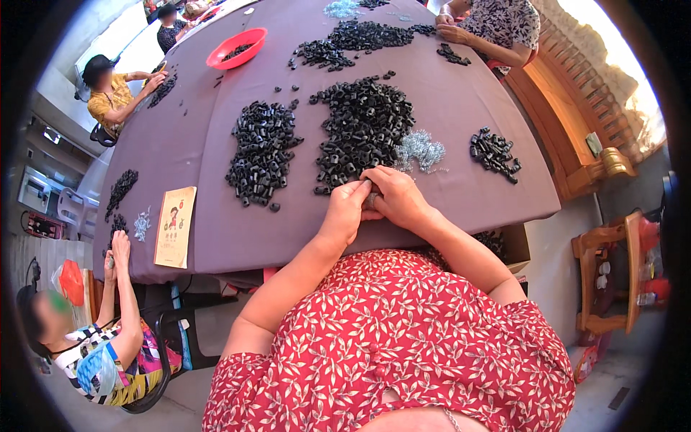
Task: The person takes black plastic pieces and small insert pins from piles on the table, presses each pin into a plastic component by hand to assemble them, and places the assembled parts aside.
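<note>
Near the table's front edge my two hands meet, fingertips together. My left hand is closed in a pinch, and my right hand is curled closed against it. Whatever they hold between them is too small and covered to name. Just beyond my fingers lies a large heap of small black plastic pieces, short and hollow-looking. Touching its right side is a small pile of clear or silvery tiny parts. A second black heap lies to the left, and a smaller group of black pieces to the right.
A booklet lies at the table's left front. A red bowl with black pieces stands farther back. Co-workers sit around the cloth-covered table, one at near left. An open carton sits below the right front edge; a wooden bench stands right.
</note>
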The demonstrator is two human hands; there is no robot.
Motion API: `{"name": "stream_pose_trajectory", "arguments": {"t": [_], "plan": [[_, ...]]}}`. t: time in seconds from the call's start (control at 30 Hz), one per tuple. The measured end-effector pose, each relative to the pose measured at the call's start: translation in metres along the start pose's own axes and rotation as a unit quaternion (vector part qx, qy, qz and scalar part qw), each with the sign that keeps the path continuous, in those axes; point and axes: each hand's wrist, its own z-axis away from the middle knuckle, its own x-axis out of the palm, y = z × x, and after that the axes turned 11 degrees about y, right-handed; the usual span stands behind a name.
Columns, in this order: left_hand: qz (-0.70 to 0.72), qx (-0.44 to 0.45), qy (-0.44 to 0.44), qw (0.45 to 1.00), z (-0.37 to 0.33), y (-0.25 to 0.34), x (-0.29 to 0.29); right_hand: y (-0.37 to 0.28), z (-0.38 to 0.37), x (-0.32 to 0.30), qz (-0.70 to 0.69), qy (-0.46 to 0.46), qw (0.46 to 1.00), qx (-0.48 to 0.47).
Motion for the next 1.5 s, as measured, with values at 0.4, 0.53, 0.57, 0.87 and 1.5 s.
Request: {"name": "stream_pose_trajectory", "arguments": {"t": [0.4,0.53,0.57,0.87,1.5], "plan": [[-0.010,-0.017,0.000,1.000,0.003,0.003,-0.001,-0.001,0.002,0.000,-0.013,0.013,1.000,0.003],[-0.012,-0.001,0.022,1.000,0.003,-0.001,0.002,-0.004,0.001,-0.001,-0.012,-0.001,1.000,-0.009],[-0.011,0.003,0.021,1.000,0.001,-0.001,0.000,-0.002,0.001,-0.001,-0.013,-0.006,1.000,-0.008],[0.011,0.035,0.032,0.999,0.004,0.001,0.004,-0.008,0.003,0.005,-0.019,0.014,0.999,0.039],[-0.471,0.563,-0.121,0.669,0.209,0.193,0.038,0.011,0.007,-0.105,0.180,0.100,0.971,0.118]]}}
